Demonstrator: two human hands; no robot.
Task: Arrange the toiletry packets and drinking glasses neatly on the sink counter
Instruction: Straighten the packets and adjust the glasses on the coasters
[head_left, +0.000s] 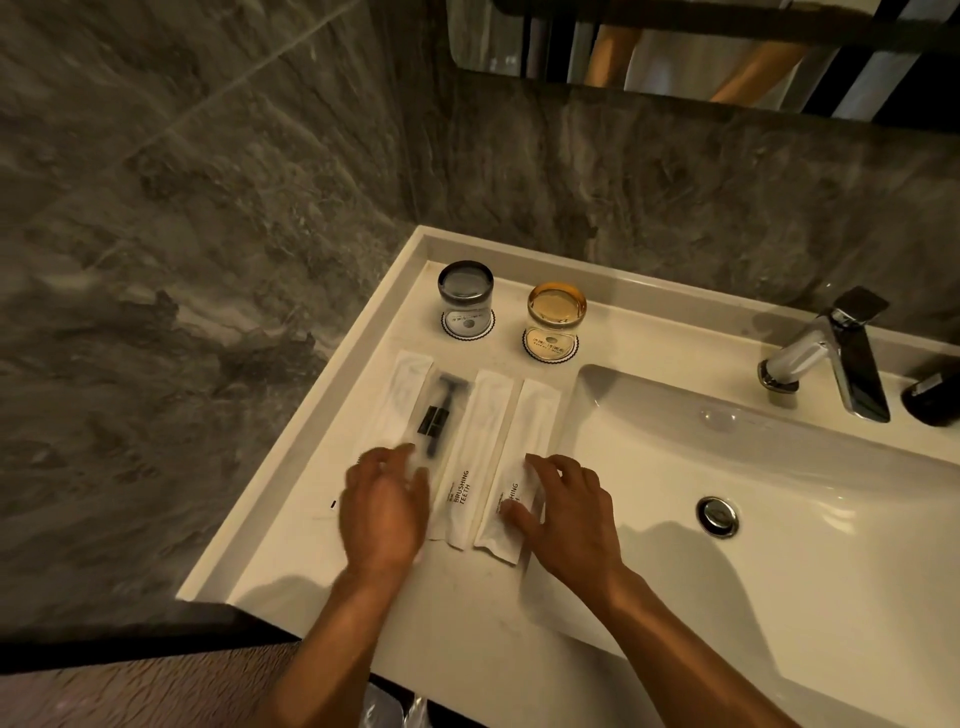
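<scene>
Several white toiletry packets lie side by side on the white sink counter (291, 545). The razor packet (431, 410) is on the left, with another packet (397, 395) under its left edge. A toothbrush packet (475, 441) lies in the middle and a second toothbrush packet (530, 431) on the right. My left hand (382, 509) rests flat, blurred, on the near end of the razor packet. My right hand (566, 514) presses fingertips on the right toothbrush packet's near end. A grey glass (466, 293) and an amber glass (555, 317) stand upside down on round coasters behind the packets.
The basin (779, 519) with its drain (718, 515) lies right of the packets. A chrome faucet (831, 353) and a dark bottle (932, 397) stand at the back right. Grey marble walls close in the left and back. A mirror hangs above.
</scene>
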